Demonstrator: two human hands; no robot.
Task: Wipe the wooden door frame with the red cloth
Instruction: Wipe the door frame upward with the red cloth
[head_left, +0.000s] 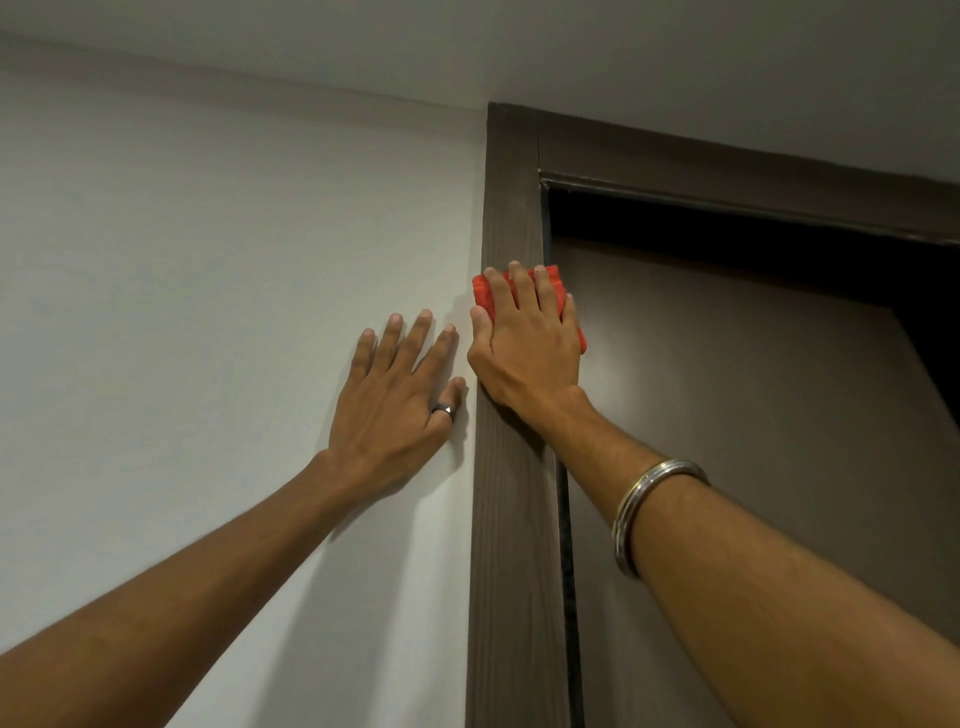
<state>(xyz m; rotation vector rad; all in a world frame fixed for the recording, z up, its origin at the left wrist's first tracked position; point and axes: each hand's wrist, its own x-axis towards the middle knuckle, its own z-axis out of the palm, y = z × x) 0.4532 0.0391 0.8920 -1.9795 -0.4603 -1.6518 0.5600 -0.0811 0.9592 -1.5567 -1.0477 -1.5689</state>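
A dark brown wooden door frame (511, 545) runs up the middle of the view and turns right along the top. My right hand (527, 345) presses a folded red cloth (551, 283) flat against the frame's upright, some way below the top corner. Most of the cloth is hidden under the fingers; red edges show above and at the right. My left hand (397, 387) lies flat on the white wall just left of the frame, fingers spread, a ring on the thumb, holding nothing.
A brown door (753, 441) stands ajar to the right of the frame, with a dark gap (727, 244) above it. White wall (208, 312) fills the left; the ceiling (623, 62) is close above the frame's top.
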